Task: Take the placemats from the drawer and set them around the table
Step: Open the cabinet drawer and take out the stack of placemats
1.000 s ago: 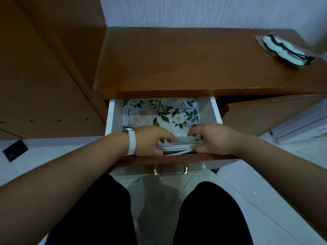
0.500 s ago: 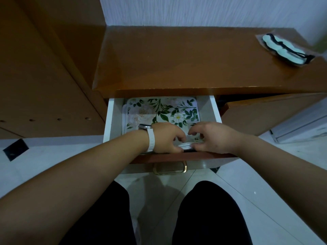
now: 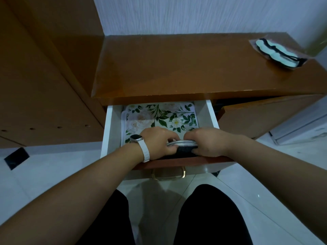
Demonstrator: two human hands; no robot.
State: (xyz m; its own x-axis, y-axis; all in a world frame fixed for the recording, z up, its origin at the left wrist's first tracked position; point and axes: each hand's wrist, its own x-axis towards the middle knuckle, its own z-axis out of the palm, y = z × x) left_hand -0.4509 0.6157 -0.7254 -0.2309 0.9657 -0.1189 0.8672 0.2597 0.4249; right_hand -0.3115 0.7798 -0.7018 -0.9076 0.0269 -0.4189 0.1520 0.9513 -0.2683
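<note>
Room: pale tiled floor point(image 3: 44, 165), white textured wall at the back, brown wooden panel point(image 3: 35, 85) on the left.
Tabletop point(image 3: 194, 68): glossy brown wood, directly above the open drawer; sleep mask point(image 3: 277, 53) in clear wrap near its far right corner.
Drawer point(image 3: 110, 131): pulled out toward the camera, white inner walls, brass handle point(image 3: 168, 175) on the front, just below both wrists.
Left arm: stretched forward from the lower left, wrist over the drawer's near left part, watch point(image 3: 137, 138) with a white strap on it.
Left grip point(image 3: 157, 140): narrow, knuckles up, fingers curled round the near edge of the placemats.
Right arm: stretched forward from the lower right, wrist resting at the drawer front.
Right grip point(image 3: 210, 142): narrow, fingers curled over the same near edge, close beside the left, thumbs nearly meeting.
Placemats point(image 3: 159, 119): stacked inside the drawer, floral print with green leaves on top; far part flat beyond the knuckles; near edge raised between the two grips, white rims and a dark underside showing there.
Legs point(image 3: 212, 218): black trousers, low in view, under the drawer front.
</note>
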